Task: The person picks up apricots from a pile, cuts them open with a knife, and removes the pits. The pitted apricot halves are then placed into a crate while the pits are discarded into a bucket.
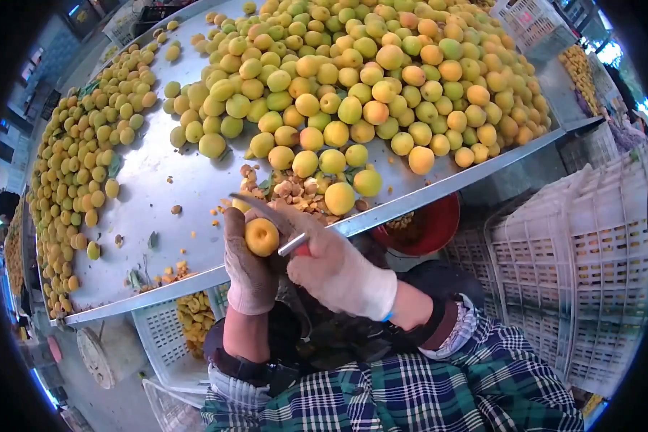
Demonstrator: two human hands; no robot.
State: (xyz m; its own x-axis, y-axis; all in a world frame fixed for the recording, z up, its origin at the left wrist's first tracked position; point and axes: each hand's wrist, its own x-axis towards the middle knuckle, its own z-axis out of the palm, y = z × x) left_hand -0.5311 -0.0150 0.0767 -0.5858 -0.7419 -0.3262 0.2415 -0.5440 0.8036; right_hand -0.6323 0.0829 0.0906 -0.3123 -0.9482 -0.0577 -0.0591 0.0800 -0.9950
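Observation:
My left hand [248, 277], in a soiled white glove, is closed around a yellow apricot [261, 237] at the near edge of the metal table. A round hollow shows in the side of the fruit facing up. My right hand [342, 272], gloved as well, grips a knife with a curved blade [261, 207] and a metal handle end [293, 245]. The blade points left and passes just above the apricot. Right behind the hands, a heap of apricot scraps and pits [299, 193] lies on the table.
A large pile of apricots [367, 79] covers the back of the metal table [140, 187], with another along its left side. Below the front edge are a red bucket [439, 234], a white crate [158, 338] holding cut apricot pieces [194, 317], and stacked white crates [569, 252] at right.

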